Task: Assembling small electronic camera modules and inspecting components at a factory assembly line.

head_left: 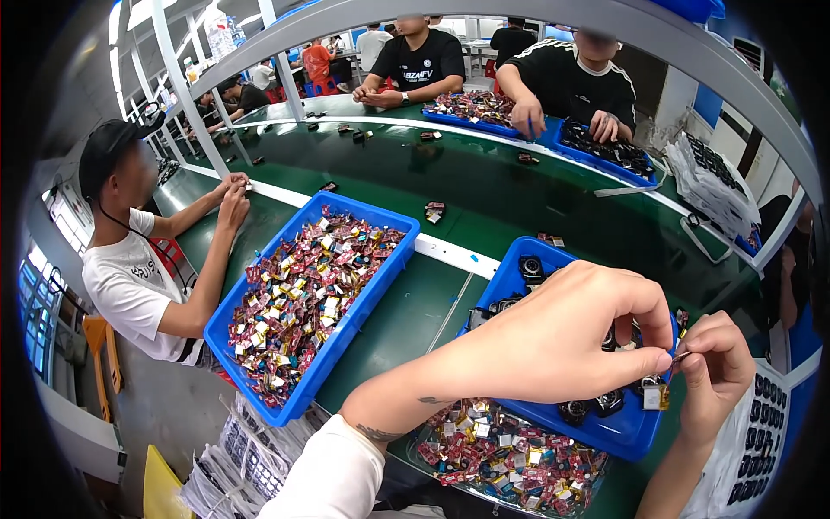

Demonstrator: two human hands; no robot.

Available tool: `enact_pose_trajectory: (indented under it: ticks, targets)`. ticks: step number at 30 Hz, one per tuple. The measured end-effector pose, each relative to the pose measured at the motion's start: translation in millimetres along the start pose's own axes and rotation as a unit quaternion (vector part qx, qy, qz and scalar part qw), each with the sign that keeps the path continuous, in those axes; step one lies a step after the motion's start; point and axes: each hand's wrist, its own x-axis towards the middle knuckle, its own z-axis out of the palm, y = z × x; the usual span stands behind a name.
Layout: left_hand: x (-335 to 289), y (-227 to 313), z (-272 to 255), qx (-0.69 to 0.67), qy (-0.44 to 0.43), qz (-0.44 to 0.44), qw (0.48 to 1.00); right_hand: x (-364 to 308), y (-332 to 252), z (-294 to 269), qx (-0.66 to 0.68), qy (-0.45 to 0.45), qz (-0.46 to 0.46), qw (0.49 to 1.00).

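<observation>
A long green workbench (484, 199) spans the view. At four o'clock, over a blue bin (622, 432), the left hand (571, 337) and right hand (713, 368) pinch one tiny part (677, 357) between fingertips; steady, light pressure seems wise.

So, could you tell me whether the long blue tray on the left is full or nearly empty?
Full: the long blue tray is heaped almost to its rim, end to end, with small red, gold and white parts.

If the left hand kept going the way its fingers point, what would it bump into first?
The left hand points rightward; its fingers would first meet the right hand, whose fingertips are almost touching it around a small part, above the blue tray.
</observation>
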Motion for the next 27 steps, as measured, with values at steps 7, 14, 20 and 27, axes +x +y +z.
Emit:
enact_pose_trajectory:
  ticks: [7,14,20,27]
  targets:
    - [-3,-5,9,0.167,0.085,0.056,0.981,-1,-7,10,-0.051,0.029,0.032,0.998]
    - [5,0,12,0.056,0.062,0.000,0.996,1,-5,-1,-0.018,0.043,0.043,0.998]
    - [3,4,1,0.009,0.082,-0.103,0.991,12,2,7,0.025,0.016,0.021,0.999]
    - [3,-3,4,0.056,0.019,-0.014,0.998,9,-6,-1,0.002,-0.051,0.004,0.999]
